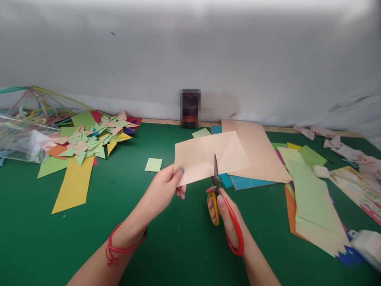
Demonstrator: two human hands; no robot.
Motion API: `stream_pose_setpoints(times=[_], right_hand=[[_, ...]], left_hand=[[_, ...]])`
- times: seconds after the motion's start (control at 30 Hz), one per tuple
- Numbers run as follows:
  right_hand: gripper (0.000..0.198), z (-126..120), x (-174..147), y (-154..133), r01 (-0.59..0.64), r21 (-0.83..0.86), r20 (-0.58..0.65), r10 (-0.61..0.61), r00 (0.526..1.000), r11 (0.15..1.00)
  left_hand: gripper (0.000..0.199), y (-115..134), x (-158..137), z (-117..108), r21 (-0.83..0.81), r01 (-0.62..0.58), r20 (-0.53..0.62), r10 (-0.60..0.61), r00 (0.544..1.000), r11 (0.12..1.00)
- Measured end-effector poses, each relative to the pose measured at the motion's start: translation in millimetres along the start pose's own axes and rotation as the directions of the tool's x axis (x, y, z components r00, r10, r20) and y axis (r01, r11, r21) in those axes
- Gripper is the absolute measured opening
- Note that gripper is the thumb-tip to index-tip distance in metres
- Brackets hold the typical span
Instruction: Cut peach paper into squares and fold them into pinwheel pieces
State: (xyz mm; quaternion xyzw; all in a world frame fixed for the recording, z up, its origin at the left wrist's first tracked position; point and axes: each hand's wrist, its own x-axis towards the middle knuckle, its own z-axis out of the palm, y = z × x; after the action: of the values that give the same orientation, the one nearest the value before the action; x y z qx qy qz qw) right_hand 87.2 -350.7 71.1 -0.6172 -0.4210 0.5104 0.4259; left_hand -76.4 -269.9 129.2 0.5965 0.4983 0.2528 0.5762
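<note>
A pale peach sheet of paper is pinched at its left edge by my left hand, thumb on top, a red cord bracelet round the wrist. My right hand grips scissors with one yellow and one red handle loop. Their blades point away from me and overlap the sheet's near edge; whether they are cutting into it cannot be made out. On the green tabletop left of the sheet lies a small folded light green paper square. Behind the held sheet rests a larger peach sheet over blue paper.
Folded paper stars lie on coloured sheets at the left, near a clear plastic bag. Green and orange papers are stacked at the right, beside a white device and crumpled pink paper. A blurred dark object stands against the wall.
</note>
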Motion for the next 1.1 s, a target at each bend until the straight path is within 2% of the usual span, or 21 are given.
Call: stream_pose_setpoints(times=[1.1], right_hand=[[0.045,-1.1,0.2,1.8,-0.019,0.002,0.011,0.019,1.000,1.000]], left_hand=[[0.029,0.8,0.0,-0.4,0.001,0.002,-0.007,-0.002,1.000,1.000]])
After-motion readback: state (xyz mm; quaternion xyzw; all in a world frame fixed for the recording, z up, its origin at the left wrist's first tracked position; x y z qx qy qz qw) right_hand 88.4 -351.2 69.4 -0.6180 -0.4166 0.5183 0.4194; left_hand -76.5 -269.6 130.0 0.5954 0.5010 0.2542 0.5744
